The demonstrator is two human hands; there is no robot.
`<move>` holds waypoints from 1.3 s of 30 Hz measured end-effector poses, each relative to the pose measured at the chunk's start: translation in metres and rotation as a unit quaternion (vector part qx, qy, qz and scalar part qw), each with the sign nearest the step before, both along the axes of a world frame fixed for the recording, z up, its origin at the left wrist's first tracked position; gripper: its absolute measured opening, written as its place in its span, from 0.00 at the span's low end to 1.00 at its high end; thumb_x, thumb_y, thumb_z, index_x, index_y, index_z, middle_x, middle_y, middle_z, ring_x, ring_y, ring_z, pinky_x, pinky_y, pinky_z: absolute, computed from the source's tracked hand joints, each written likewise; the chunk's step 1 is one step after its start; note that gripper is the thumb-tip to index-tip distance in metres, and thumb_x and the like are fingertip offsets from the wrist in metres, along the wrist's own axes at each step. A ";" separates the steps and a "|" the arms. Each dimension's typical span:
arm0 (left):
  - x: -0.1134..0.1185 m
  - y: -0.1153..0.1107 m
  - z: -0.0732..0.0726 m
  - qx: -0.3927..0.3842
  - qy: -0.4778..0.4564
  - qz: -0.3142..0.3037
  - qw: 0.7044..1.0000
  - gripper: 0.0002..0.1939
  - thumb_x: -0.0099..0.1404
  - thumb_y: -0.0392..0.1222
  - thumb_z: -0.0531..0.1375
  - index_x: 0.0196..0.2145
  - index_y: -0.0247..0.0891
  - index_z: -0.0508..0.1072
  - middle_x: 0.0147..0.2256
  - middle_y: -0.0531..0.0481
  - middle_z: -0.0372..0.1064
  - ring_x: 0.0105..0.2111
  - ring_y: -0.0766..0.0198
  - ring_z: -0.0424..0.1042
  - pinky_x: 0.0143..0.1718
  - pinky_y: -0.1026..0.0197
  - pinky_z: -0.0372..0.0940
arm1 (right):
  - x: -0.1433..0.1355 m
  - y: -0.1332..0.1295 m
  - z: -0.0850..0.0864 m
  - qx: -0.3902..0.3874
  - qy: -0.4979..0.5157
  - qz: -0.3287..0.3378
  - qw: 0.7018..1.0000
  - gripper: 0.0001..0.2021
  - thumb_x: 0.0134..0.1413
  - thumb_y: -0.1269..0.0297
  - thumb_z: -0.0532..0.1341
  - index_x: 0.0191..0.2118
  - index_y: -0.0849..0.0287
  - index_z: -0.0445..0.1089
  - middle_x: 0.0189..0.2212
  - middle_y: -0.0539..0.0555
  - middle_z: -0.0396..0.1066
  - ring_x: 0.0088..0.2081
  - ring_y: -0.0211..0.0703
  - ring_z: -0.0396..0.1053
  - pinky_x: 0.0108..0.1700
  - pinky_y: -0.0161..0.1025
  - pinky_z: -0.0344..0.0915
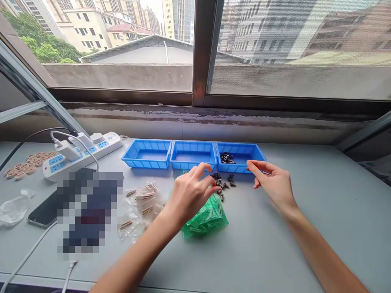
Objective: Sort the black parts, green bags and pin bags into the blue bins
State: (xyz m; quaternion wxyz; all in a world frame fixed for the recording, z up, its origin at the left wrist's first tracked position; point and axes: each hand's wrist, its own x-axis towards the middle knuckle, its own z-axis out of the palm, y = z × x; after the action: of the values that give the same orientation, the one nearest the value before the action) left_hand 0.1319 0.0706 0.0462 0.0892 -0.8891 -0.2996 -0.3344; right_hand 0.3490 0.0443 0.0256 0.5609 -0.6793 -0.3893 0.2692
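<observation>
Head view: left hand [189, 193] arched over green bag [206, 221], fingers parted; right hand [277, 184] pinched near rightmost bin [249, 153].

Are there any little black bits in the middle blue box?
No, the black bits show only in the right-hand blue box and on the table.

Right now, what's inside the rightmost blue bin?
The rightmost blue bin holds small black parts toward its left side. Its near wall and the right hand hide some of its floor; that part can't be seen.

Bright window daylight, soft shadows
</observation>
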 end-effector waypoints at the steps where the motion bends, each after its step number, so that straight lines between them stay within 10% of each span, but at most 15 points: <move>1: 0.000 0.000 0.000 0.001 0.000 0.000 1.000 0.11 0.64 0.42 0.60 0.25 0.37 0.72 0.39 0.49 0.72 0.26 0.68 0.69 0.23 0.66 0.62 | -0.001 0.000 0.001 0.003 0.003 0.002 1.000 0.21 0.38 0.46 0.69 0.33 0.60 0.76 0.30 0.55 0.76 0.15 0.33 0.61 0.18 0.38 0.67; 7: -0.001 0.001 -0.003 0.011 0.014 0.013 1.000 0.11 0.68 0.36 0.54 0.29 0.37 0.72 0.39 0.50 0.71 0.25 0.69 0.69 0.21 0.67 0.61 | -0.010 -0.005 0.007 0.028 -0.013 0.103 0.994 0.24 0.44 0.47 0.66 0.45 0.56 0.74 0.46 0.59 0.74 0.17 0.33 0.63 0.20 0.38 0.67; 19: -0.001 0.002 -0.004 -0.001 0.033 0.012 0.999 0.10 0.66 0.37 0.57 0.28 0.38 0.74 0.40 0.50 0.70 0.26 0.69 0.69 0.22 0.67 0.61 | -0.004 -0.011 0.005 -0.113 -0.328 0.207 0.915 0.05 0.44 0.56 0.66 0.30 0.45 0.78 0.27 0.47 0.78 0.23 0.42 0.69 0.31 0.39 0.62; 39: 0.000 -0.002 -0.005 -0.013 0.051 0.018 0.998 0.07 0.64 0.38 0.60 0.28 0.39 0.74 0.41 0.51 0.70 0.29 0.67 0.71 0.21 0.66 0.61 | -0.003 -0.015 0.009 -0.174 -0.371 0.268 0.872 0.08 0.46 0.61 0.62 0.32 0.45 0.77 0.22 0.46 0.76 0.25 0.43 0.71 0.28 0.37 0.58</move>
State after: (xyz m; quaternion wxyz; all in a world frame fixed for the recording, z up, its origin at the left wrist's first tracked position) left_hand 0.1318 0.0683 0.0410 0.0991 -0.9006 -0.3146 -0.2830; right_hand 0.3465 0.0290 0.0350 0.1546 -0.6855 -0.6827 0.2002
